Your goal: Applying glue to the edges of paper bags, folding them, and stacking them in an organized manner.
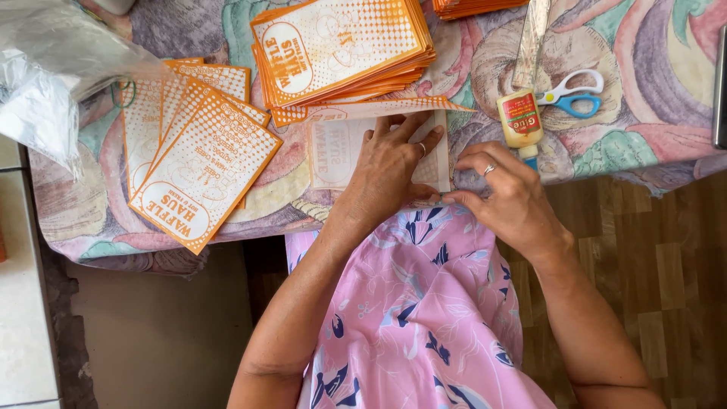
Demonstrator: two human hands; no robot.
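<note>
My left hand (pixel 390 170) lies flat on a white paper sheet with faint orange print (pixel 333 155), pressing it onto the flowered cloth. My right hand (pixel 506 189) pinches the sheet's lower right edge with thumb and forefinger, fingers curled. Both hands wear a ring. An upside-down glue bottle (pixel 519 121) with a red label and blue tip lies just above my right hand.
A stack of orange-and-white printed paper bags (pixel 341 45) sits above the sheet; several loose ones (pixel 201 163) fan out at left. Scissors with white and blue handles (pixel 573 95) and a clear ruler (pixel 531 42) lie at right. Crumpled clear plastic (pixel 53 68) is at top left.
</note>
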